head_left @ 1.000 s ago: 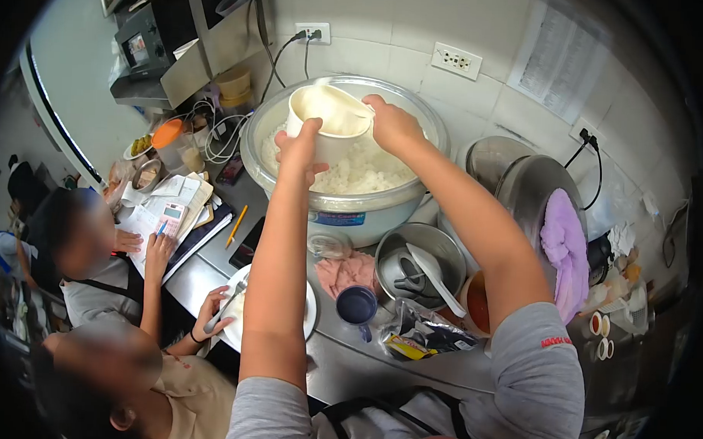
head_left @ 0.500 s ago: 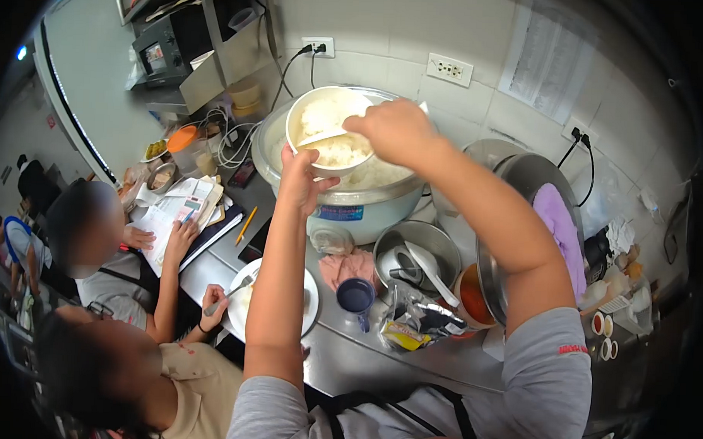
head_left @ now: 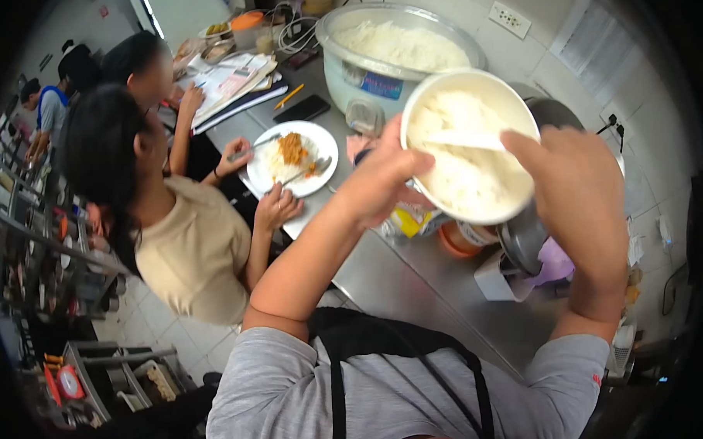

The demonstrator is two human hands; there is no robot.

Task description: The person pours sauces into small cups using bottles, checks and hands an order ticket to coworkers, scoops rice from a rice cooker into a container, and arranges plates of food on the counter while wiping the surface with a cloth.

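My left hand (head_left: 384, 174) grips the rim of a white bowl (head_left: 415, 113) at its left side, thumb over the edge. Rice (head_left: 473, 181) lies inside the bowl, whose open top faces the camera. My right hand (head_left: 570, 181) holds a white rice paddle (head_left: 466, 139), laid across the rice from the right. Behind the bowl stands a large pale-blue rice cooker (head_left: 345, 80), open and holding more rice (head_left: 400, 47).
Two people sit at the left; the nearer, in a beige shirt (head_left: 191, 253), holds cutlery over a white plate (head_left: 330, 172) of food. Papers (head_left: 224, 87), a pencil (head_left: 289, 96) and a phone (head_left: 303, 110) lie beyond. An orange-brown container (head_left: 467, 237) stands below the bowl.
The bowl and both my hands have moved away from the cooker, toward me and to the right. The view has turned, and the seated person's plate shows fully.
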